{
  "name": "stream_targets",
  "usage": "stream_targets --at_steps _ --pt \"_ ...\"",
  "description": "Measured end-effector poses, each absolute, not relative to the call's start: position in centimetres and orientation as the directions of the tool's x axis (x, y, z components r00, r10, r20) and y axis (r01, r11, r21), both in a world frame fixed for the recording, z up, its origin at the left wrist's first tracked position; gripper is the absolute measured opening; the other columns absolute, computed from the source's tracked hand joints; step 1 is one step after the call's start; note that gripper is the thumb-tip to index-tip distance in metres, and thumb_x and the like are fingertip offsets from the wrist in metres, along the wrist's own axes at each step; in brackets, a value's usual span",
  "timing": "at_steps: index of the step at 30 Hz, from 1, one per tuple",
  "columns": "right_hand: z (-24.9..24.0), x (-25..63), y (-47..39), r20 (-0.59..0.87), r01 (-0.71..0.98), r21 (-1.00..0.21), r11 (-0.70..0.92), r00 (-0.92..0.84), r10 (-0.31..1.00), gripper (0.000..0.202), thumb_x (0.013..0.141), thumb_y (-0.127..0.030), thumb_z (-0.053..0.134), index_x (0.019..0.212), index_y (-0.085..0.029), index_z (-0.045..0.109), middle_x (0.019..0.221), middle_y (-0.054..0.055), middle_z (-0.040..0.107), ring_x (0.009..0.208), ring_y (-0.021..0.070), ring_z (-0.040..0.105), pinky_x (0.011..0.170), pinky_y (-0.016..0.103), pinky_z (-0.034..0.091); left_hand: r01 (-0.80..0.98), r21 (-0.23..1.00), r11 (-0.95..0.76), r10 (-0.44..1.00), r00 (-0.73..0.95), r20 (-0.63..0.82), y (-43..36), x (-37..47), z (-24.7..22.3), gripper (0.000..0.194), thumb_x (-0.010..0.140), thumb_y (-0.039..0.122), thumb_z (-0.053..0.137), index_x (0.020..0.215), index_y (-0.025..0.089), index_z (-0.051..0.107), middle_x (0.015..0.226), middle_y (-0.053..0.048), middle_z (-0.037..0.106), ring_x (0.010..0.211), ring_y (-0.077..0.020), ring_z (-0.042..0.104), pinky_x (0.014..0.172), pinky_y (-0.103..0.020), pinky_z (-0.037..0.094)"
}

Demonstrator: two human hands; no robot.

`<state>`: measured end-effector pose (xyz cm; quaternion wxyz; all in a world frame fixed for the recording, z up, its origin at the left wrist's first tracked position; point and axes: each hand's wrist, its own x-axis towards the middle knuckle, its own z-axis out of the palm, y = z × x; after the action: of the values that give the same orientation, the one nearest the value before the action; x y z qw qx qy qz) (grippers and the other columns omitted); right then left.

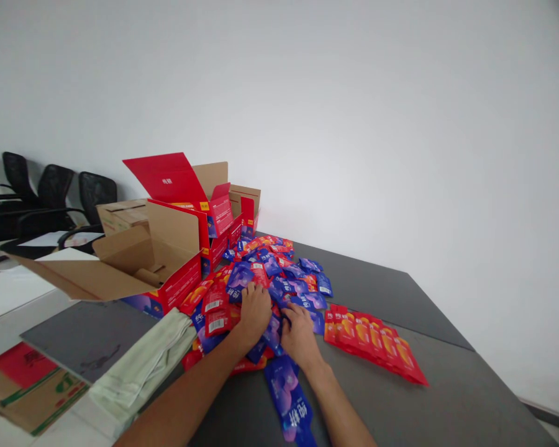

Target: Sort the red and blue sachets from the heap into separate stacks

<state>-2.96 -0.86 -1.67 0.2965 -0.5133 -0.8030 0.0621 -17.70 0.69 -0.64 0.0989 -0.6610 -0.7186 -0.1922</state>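
Observation:
Red and blue packets lie in a loose pile [242, 279] on the dark table [438, 397]. My left hand [255, 310] reaches into the middle of the pile, its fingertips on packets; what it grips, if anything, is hidden. Just right of it, my right hand [299, 332] has bent fingers touching blue packets at the pile's right edge. Below the hands, overlapping blue packets [287, 397] lie near the front. A row of overlapping red packets [375, 341] is spread to the right of my right hand.
An open red box [179, 285] stands left of the pile, with more red boxes [221, 211] behind it. A pale green cloth [144, 360] lies at the table's left edge. Black chairs [95, 192] are at the far left, and a white wall [354, 124] rises behind.

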Motion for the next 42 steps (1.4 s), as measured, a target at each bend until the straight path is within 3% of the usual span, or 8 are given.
stream_targets --at_steps 4,9,14,20,25,30,36,42 --pt "-1.5 -2.5 -1.0 0.416 0.785 -0.416 0.46 -0.286 0.863 0.037 0.085 -0.013 0.045 0.11 -0.02 0.071 0.127 0.008 0.062 0.12 0.0234 0.051 0.106 0.038 0.037 0.984 0.159 0.078 0.891 -0.141 0.432 0.7 -17.5 -0.3 0.031 0.088 0.016 0.04 0.109 0.013 0.063 0.111 -0.017 0.06 0.109 -0.0318 0.047 0.089 -0.045 0.038" --pt "-1.6 -2.1 -1.0 0.404 0.79 -0.422 0.444 -0.275 0.873 0.036 0.084 -0.013 0.046 0.11 -0.02 0.071 0.128 0.008 0.062 0.121 0.0237 0.051 0.106 0.038 0.037 0.99 0.138 0.038 0.907 -0.092 0.412 1.2 -17.6 0.3 0.044 0.081 0.018 0.051 0.124 0.018 0.056 0.135 -0.014 0.052 0.126 -0.0334 0.038 0.099 -0.047 0.033" --pt "-1.5 -1.4 -1.2 0.399 0.788 -0.429 0.442 -0.273 0.875 0.036 0.084 -0.012 0.046 0.109 -0.021 0.071 0.128 0.008 0.062 0.121 0.0235 0.052 0.105 0.037 0.039 0.989 0.15 -0.004 0.941 -0.047 0.336 1.2 -17.0 0.3 0.032 0.082 0.017 0.05 0.111 0.018 0.064 0.117 -0.014 0.063 0.112 -0.031 0.05 0.095 -0.045 0.036" --pt "-1.6 0.9 -1.1 0.5 0.733 -0.491 0.472 -0.207 0.841 0.04 0.088 -0.016 0.044 0.123 -0.014 0.062 0.131 0.013 0.059 0.124 0.0224 0.051 0.108 0.037 0.037 0.936 0.317 -0.151 0.892 -0.009 0.451 -0.1 -15.6 1.7 0.032 0.09 0.012 0.038 0.107 0.017 0.064 0.107 -0.011 0.066 0.105 -0.0248 0.056 0.096 -0.038 0.039" --pt "-0.8 3.1 -1.1 0.584 0.701 -0.561 0.441 -0.041 0.81 0.05 0.091 -0.027 0.045 0.139 -0.01 0.045 0.142 0.016 0.048 0.133 0.0245 0.042 0.112 0.042 0.033 0.664 0.667 -0.339 0.879 -0.029 0.475 -0.5 -14.6 3.1 0.021 0.086 0.02 0.051 0.105 0.02 0.059 0.103 -0.005 0.067 0.1 -0.0203 0.06 0.093 -0.034 0.044" --pt "0.5 4.1 -2.0 0.436 0.58 -0.731 0.359 -0.008 0.9 0.042 0.093 -0.041 0.044 0.123 -0.016 0.061 0.121 0.013 0.065 0.113 0.0253 0.059 0.1 0.039 0.044 0.217 0.923 -0.319 0.941 -0.039 0.335 0.4 -12.9 2.9 0.039 0.074 0.029 0.068 0.109 0.02 0.054 0.079 0.001 0.066 0.066 -0.0148 0.062 0.064 -0.027 0.049" --pt "0.8 4.2 -3.2 0.218 0.084 -0.972 0.219 -0.021 0.976 0.046 0.086 -0.057 0.054 0.103 -0.017 0.07 0.09 0.006 0.073 0.075 0.0213 0.065 0.067 0.03 0.05 -0.288 0.944 -0.165 0.986 -0.049 0.157 0.7 -10.6 1.4 0.039 0.077 0.046 0.067 0.099 0.015 0.059 0.08 -0.003 0.069 0.065 -0.0151 0.064 0.064 -0.028 0.051" --pt "0.8 4.3 -3.4 0.164 -0.088 -0.982 0.165 0.02 0.986 0.042 0.083 -0.057 0.06 0.091 -0.017 0.068 0.078 0.003 0.067 0.066 0.0158 0.056 0.062 0.026 0.044 -0.233 0.965 -0.118 0.978 0.14 0.154 -0.4 -9.6 0.7 0.045 0.077 0.054 0.065 0.09 0.011 0.069 0.074 -0.003 0.069 0.061 -0.0156 0.061 0.062 -0.027 0.049"
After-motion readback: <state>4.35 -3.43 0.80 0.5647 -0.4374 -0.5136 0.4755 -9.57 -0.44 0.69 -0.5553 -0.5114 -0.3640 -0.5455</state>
